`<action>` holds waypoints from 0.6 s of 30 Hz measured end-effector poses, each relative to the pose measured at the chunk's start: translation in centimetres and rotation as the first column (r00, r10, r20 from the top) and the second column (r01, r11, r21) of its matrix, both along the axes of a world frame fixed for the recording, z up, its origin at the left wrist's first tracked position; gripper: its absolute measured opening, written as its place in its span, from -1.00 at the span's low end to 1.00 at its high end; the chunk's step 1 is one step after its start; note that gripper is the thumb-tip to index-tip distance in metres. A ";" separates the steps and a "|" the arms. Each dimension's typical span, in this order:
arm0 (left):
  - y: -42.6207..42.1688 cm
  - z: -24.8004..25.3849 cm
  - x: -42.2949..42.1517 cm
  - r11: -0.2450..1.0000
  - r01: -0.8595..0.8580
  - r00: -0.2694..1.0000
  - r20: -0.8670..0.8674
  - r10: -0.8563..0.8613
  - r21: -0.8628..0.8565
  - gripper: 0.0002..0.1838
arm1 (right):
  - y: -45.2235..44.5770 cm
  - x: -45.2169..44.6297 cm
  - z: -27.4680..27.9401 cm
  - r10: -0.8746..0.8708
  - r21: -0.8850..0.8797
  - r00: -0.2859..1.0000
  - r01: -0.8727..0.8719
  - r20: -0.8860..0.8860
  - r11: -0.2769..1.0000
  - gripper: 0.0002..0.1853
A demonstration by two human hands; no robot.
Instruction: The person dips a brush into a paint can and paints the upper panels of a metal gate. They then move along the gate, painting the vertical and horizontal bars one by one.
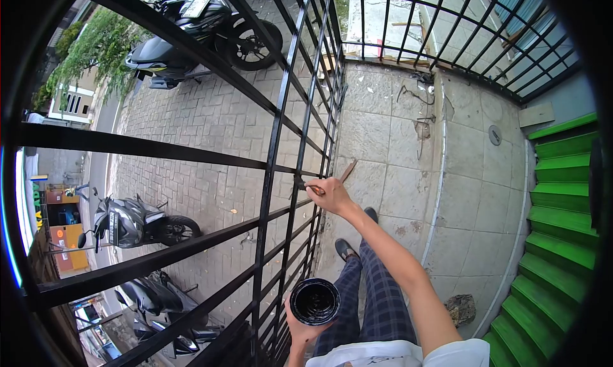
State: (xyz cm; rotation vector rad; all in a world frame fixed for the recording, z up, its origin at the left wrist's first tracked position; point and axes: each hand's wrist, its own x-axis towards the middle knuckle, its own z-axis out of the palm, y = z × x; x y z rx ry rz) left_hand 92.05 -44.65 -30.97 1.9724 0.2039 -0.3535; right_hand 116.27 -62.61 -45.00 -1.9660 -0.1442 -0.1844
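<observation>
My right hand (328, 194) is closed around the handle of a paintbrush (317, 190). Its dark bristles (299, 182) touch a bar of the black metal fence (274, 131), near where an upright and a crossbar meet. Lower down, my left hand (302, 325) holds a can of black paint (315, 301) from the side and below. The can's open top faces me, and glossy black paint shows inside. Part of the left hand's fingers is hidden behind the can.
Motorcycles (137, 220) stand on the paving beyond the fence. Green corrugated metal (543, 239) lines the right side. On the tiled floor (364, 131) lie a wood strip (348, 170), twigs and wire (418, 99), and a rough block (460, 309). A barred fence (440, 22) closes the far end.
</observation>
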 end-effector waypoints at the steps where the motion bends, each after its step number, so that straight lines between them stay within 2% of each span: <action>1: 0.3 -0.3 -0.4 1.000 -0.016 1.000 0.007 0.016 -0.009 0.18 | -0.6 0.3 0.5 -0.050 0.050 0.987 0.058 -0.156 0.997 -0.82; 4: 0.5 -0.2 -0.1 1.000 -0.027 0.999 0.028 0.027 -0.007 0.17 | -0.5 0.8 1.7 -0.174 0.081 0.972 0.188 -0.155 0.979 -0.82; 5: 0.5 0.0 0.1 1.000 -0.022 0.999 0.030 0.022 -0.002 0.17 | 0.0 0.6 1.0 -0.093 0.057 0.990 0.100 -0.108 0.993 -0.83; 8: 0.1 1.8 1.6 1.000 -0.001 0.999 0.039 0.000 0.011 0.14 | -0.2 1.8 0.5 -0.129 0.045 0.982 0.136 -0.135 0.990 -0.84; 9: 0.1 1.7 1.8 0.999 -0.036 0.999 0.026 0.037 -0.025 0.12 | -0.5 2.3 1.7 -0.207 0.097 0.966 0.224 -0.157 0.970 -0.84; 12: 0.1 1.0 2.4 0.992 -0.093 0.996 -0.015 0.092 -0.090 0.09 | 0.5 2.4 1.1 -0.280 0.111 0.953 0.293 -0.115 0.950 -0.84; 14: 0.3 -0.2 2.3 0.993 -0.084 0.996 -0.044 0.081 -0.084 0.08 | 1.0 1.7 0.1 -0.213 0.063 0.973 0.219 -0.089 0.974 -0.83; 16: -0.1 0.3 3.3 0.995 -0.071 0.997 -0.043 0.068 -0.065 0.08 | -0.2 2.5 -0.4 -0.178 0.219 0.934 0.252 -0.310 0.943 -0.84; 18: -0.8 0.3 4.8 0.997 -0.067 0.997 -0.028 0.067 -0.023 0.10 | -0.3 3.2 -0.1 -0.247 0.279 0.919 0.335 -0.307 0.900 -0.84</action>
